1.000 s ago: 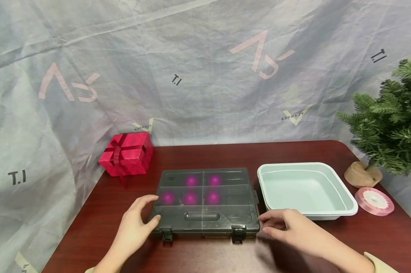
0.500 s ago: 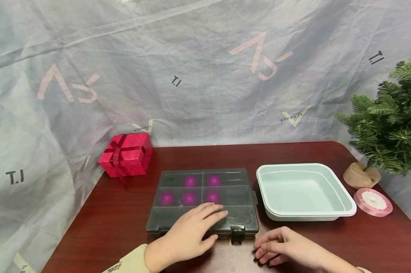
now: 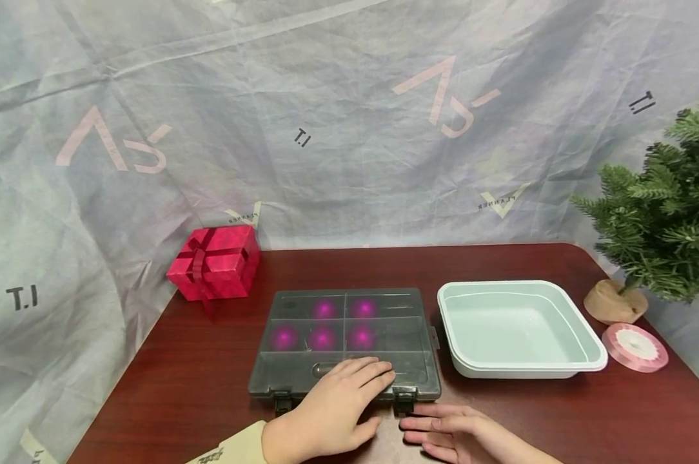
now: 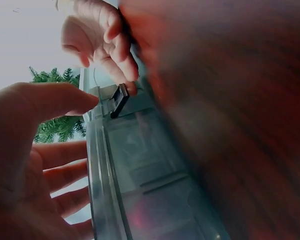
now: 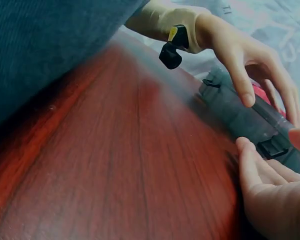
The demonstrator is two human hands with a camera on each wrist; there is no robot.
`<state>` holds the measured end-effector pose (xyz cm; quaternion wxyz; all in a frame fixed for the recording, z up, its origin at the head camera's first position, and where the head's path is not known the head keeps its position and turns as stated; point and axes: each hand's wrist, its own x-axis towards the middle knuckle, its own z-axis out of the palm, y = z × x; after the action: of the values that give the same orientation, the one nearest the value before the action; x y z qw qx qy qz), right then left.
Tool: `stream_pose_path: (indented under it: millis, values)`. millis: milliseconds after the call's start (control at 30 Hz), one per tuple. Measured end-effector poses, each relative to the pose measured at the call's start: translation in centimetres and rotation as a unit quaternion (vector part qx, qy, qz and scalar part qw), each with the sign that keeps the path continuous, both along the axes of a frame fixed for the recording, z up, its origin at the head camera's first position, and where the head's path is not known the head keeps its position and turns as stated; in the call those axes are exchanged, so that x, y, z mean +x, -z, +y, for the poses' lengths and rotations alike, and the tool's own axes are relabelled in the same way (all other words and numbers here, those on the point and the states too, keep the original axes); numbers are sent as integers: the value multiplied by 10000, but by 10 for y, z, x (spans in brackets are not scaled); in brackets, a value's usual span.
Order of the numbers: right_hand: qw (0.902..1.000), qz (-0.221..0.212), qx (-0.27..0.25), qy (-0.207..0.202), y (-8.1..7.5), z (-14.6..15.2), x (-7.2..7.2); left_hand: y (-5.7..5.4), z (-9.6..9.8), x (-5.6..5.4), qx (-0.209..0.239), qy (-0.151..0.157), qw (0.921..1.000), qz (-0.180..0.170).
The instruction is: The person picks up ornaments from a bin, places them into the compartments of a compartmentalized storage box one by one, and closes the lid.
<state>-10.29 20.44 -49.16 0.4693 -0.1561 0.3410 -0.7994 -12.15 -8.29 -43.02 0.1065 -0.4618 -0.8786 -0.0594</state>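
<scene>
A dark see-through compartment case (image 3: 282,370) lies flat on the table with its lid down. Several magenta round spots (image 3: 362,336) show through two of its rows. My left hand (image 3: 332,409) rests its fingers on the front part of the lid, thumb held off in front. Beside the right front latch (image 3: 404,402) is my right hand (image 3: 462,435), palm turned inward, fingers extended with the tips right at that latch. In the left wrist view the same latch (image 4: 119,101) stands out from the case's front. The left latch (image 3: 282,402) sits partly beside my left wrist.
A pale green plastic tub (image 3: 520,370) stands right of the case. Further right are a pink ribbon roll (image 3: 635,348) and a small artificial fir tree (image 3: 663,225) on a wooden base. A red gift box (image 3: 215,263) sits at the back left, before a grey cloth backdrop.
My left hand has gone from the case's left side onto the front of its lid. My right hand has come from the case's right side to the right front latch.
</scene>
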Motion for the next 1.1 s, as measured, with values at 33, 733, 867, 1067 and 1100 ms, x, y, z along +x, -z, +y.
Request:
stream_pose_path:
  millis: [33, 733, 867, 1067, 1100]
  values:
    - [10000, -8, -9, 1, 1, -1, 0, 1, 0, 0, 34, -5, 10000, 6]
    - [9943, 930, 502, 152, -3, -5, 7, 0, -1, -3, 6, 31, 10000, 16]
    - [9858, 1502, 600, 446, -5, -7, 8, 1, -1, -4, 106, 105, 9999, 43]
    - [8369, 4793, 1642, 2072, -15, -13, 8, 2, -2, -6, 130, 197, 9994, 238]
    - [7906, 5315, 1860, 2406, -17, -14, 7, 1, -2, -6, 125, 198, 9994, 255]
